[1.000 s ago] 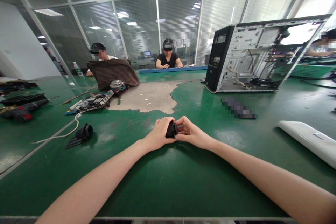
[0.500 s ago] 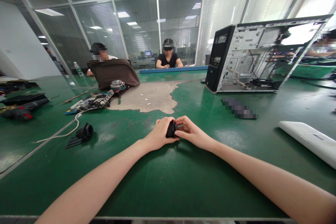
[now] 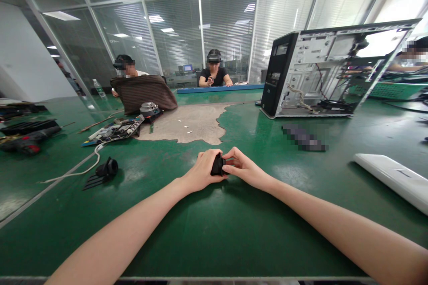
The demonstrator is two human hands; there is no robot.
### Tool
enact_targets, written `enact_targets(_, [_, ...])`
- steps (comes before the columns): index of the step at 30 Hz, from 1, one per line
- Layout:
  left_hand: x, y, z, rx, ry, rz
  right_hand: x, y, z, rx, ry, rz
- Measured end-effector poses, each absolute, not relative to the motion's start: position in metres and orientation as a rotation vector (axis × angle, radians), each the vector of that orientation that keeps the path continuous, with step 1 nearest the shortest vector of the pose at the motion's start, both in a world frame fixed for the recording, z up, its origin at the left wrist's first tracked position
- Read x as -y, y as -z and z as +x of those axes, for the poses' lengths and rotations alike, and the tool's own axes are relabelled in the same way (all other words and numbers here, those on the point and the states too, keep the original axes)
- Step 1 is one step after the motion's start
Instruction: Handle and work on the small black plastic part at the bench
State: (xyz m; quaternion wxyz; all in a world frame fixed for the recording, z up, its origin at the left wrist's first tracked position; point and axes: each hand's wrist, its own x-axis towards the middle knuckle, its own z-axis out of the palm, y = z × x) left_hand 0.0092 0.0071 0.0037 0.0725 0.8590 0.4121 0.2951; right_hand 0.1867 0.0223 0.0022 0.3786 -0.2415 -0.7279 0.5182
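Note:
A small black plastic part point(image 3: 217, 165) sits between my two hands, just above or on the green tabletop point(image 3: 214, 231). My left hand point(image 3: 201, 172) wraps round its left side, thumb below and fingers over the top. From the other side, my right hand point(image 3: 245, 168) pinches the part's right end with thumb and fingertips. Much of the part is covered by my fingers, so its exact kind is unclear. To the left lies another black plastic piece point(image 3: 106, 169), with a round collar and several flat prongs.
An open computer case point(image 3: 284, 75) stands at the back right, near a white panel point(image 3: 394, 178). A circuit board point(image 3: 115, 131), a white cable point(image 3: 78, 172) and a power drill point(image 3: 31, 140) lie left. A brown cloth-like cover point(image 3: 143, 93) stands behind. People sit across the table.
My hands and the black part stay almost in place. Across the table, the co-worker in black has raised one hand.

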Motion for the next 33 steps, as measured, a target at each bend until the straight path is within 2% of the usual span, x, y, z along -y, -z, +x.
enact_targets(7, [-0.0067, -0.005, 0.0093, -1.226, -0.878, 2.584, -0.0209, -0.0045, 0.1864, 1.87, -1.347, -0.679])
enact_targets(13, [-0.0073, -0.0036, 0.0078, -1.22, -0.872, 2.591, -0.0211, -0.002, 0.189, 1.878, -1.442, -0.572])
enact_targets(26, [-0.0076, -0.0034, 0.009, -1.224, -0.884, 2.596, -0.0221, -0.0017, 0.1858, 1.851, -1.356, -0.681])
enact_targets(33, [-0.0076, -0.0034, 0.0075, -1.228, -0.857, 2.607, -0.0225, -0.0013, 0.1891, 1.887, -1.444, -0.556])
